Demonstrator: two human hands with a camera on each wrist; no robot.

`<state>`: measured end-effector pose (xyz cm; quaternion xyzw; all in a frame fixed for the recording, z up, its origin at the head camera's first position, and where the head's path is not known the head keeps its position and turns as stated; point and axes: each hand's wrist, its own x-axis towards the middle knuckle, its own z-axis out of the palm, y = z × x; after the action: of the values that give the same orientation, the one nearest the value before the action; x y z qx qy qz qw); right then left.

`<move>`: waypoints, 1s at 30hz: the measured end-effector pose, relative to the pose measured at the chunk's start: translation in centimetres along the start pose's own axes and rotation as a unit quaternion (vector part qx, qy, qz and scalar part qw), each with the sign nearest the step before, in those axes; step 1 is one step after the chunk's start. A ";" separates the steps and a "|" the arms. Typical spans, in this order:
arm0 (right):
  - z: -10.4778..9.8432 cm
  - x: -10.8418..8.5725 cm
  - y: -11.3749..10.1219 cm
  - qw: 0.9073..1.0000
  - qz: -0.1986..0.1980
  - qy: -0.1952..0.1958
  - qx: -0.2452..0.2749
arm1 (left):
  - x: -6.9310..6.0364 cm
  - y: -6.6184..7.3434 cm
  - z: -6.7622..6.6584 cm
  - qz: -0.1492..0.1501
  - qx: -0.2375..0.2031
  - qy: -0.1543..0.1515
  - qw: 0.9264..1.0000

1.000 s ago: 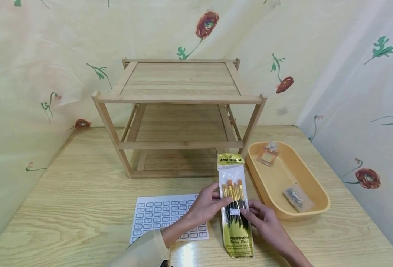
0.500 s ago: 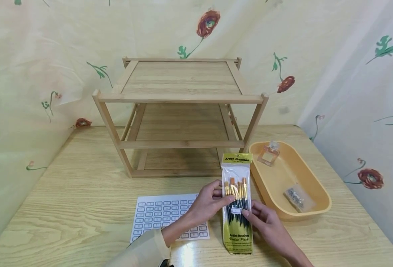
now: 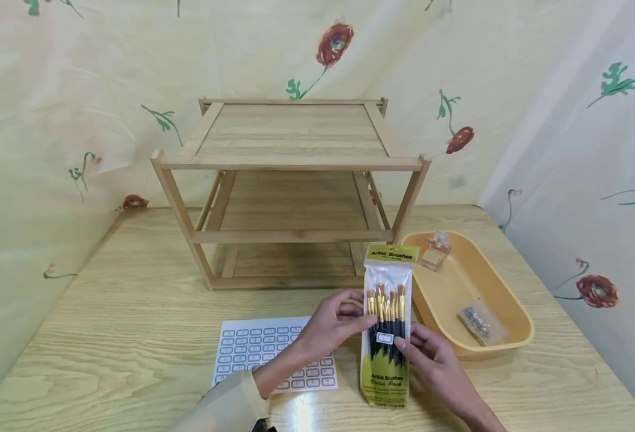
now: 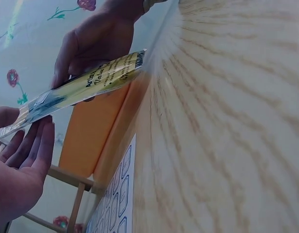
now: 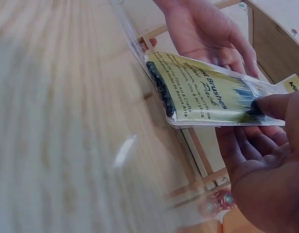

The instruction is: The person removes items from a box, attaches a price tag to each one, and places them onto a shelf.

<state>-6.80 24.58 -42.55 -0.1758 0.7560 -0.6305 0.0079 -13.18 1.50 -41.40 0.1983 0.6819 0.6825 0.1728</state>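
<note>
Fingers of left hand (image 3: 330, 327) and right hand (image 3: 437, 361) pinch a brush pack (image 3: 388, 327). Probably light, stiffish (likely slick): hold mid-length.

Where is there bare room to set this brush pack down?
Bare: the top shelf and middle shelf, and the table left of the paper sheet. Crowded: between sheet and tray, where the left hand and right hand hold the brush pack; the tray holds a bottle and small packet.
</note>
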 end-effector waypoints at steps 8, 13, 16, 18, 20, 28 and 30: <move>-0.2 0.2 -0.6 1.000 -0.005 0.021 -0.017 | -0.5 0.0 -0.7 0.014 -0.008 -0.016 1.000; -0.4 0.5 -1.0 0.999 -0.019 0.028 -0.013 | -0.7 0.1 -1.4 0.026 -0.021 -0.022 0.999; -0.4 0.6 -1.2 0.999 -0.021 0.036 -0.022 | -0.8 0.3 -1.9 0.039 -0.029 -0.020 0.999; -0.4 0.7 -1.3 0.998 -0.022 0.043 -0.027 | -1.0 0.4 -2.4 0.045 -0.029 -0.011 0.999; -0.5 0.8 -1.5 0.998 -0.020 0.049 -0.028 | -1.1 0.5 -2.8 0.049 -0.028 -0.002 0.998; -0.5 1.2 -2.0 0.998 -0.024 0.052 -0.009 | -2.0 1.0 -4.7 0.068 -0.020 0.021 0.997; -0.5 1.4 -2.2 0.998 -0.029 0.052 -0.005 | -2.2 1.2 -5.2 0.076 -0.017 0.027 0.997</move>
<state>-7.64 24.35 -40.04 -0.1646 0.7533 -0.6347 -0.0504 -13.89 -4.11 -40.20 0.2280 0.6580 0.7099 0.1057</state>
